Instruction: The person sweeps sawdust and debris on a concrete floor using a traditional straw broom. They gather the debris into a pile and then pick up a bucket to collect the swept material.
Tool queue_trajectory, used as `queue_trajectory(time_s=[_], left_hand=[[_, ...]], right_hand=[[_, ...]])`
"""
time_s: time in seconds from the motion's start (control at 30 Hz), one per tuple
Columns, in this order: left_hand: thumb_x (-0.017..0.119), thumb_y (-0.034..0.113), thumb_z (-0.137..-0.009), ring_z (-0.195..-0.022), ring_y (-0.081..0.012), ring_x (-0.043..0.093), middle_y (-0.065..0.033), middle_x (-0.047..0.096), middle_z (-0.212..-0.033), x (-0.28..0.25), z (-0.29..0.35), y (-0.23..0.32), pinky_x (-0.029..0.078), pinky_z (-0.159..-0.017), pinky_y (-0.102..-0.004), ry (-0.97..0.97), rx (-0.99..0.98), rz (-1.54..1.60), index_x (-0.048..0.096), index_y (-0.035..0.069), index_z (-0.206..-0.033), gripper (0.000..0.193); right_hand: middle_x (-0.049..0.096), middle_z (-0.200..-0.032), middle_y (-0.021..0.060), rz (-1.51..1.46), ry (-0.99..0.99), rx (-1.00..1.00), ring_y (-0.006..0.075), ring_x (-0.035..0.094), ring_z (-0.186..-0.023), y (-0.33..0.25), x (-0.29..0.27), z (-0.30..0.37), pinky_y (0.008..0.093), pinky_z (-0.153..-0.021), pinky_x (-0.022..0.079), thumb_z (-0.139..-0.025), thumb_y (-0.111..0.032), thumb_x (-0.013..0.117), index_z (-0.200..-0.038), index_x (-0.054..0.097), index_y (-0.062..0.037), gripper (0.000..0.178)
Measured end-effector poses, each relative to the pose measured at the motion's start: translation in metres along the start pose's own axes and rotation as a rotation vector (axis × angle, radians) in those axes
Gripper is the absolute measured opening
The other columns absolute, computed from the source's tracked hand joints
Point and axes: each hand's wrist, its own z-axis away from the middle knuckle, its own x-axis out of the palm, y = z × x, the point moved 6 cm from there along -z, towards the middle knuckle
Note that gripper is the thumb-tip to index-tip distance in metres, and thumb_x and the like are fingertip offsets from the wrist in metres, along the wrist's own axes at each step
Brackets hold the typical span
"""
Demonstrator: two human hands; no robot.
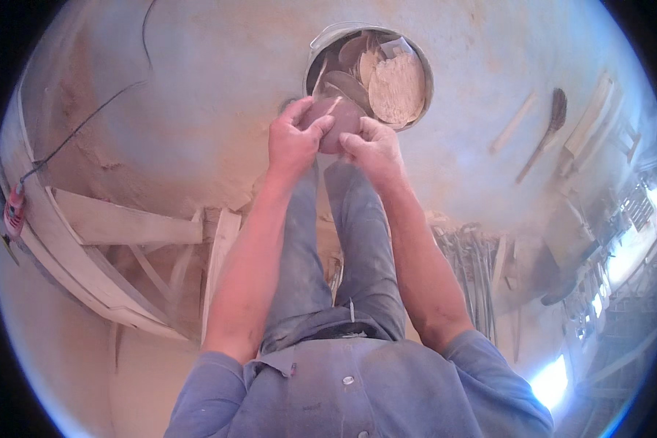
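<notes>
Both my hands grip a round reddish-brown sanding disc (pixel 333 131) by its edges, thumbs on its upper face. A pale streak crosses the disc near its far edge. My left hand (pixel 293 142) pinches the left side, and my right hand (pixel 376 150) pinches the right side. Just beyond them stands a metal bucket (pixel 429 80) with a wire handle, and the disc overlaps its near rim. Inside the bucket lie several brown discs (pixel 347 86) and a larger pale, rough-faced disc (pixel 396 89).
A dusty floor (pixel 219 95) surrounds the bucket. To the left are a wooden bench (pixel 128 223) and a red power tool (pixel 14 210) with a black cord. A brush (pixel 555 117) and wooden strips (pixel 515 123) lie at the right. Thin rods (pixel 474 266) stand near my right arm.
</notes>
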Motion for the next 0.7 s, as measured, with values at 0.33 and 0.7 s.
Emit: queue_trajectory(time_s=[0.33,0.7], left_hand=[[0.057,0.016,-0.093,-0.110,-0.0264,0.059,-0.0213,0.058,-0.126,0.024,0.004,-0.039,0.050,-0.090,-0.0410,0.075,-0.503,0.628,0.030,-0.008,-0.146,0.064],[0.067,0.012,-0.090,-0.099,-0.0201,0.063,-0.0185,0.061,-0.120,0.010,0.090,0.106,0.052,-0.082,-0.0321,-0.085,-0.148,0.493,0.037,-0.008,-0.142,0.063]], right_hand=[[0.066,-0.075,0.0052,0.429,0.399,-0.014,0.0159,0.059,-0.059,0.026,-0.086,-0.009,0.0298,-0.053,0.047,-0.082,-0.003,0.065,-0.106,0.064,0.0013,0.025],[0.061,-0.084,0.0002,-0.389,-0.127,-0.099,0.0044,0.049,-0.061,-0.071,-0.015,0.122,0.0196,-0.051,0.036,-0.081,-0.002,0.062,-0.115,0.058,0.0016,0.035]])
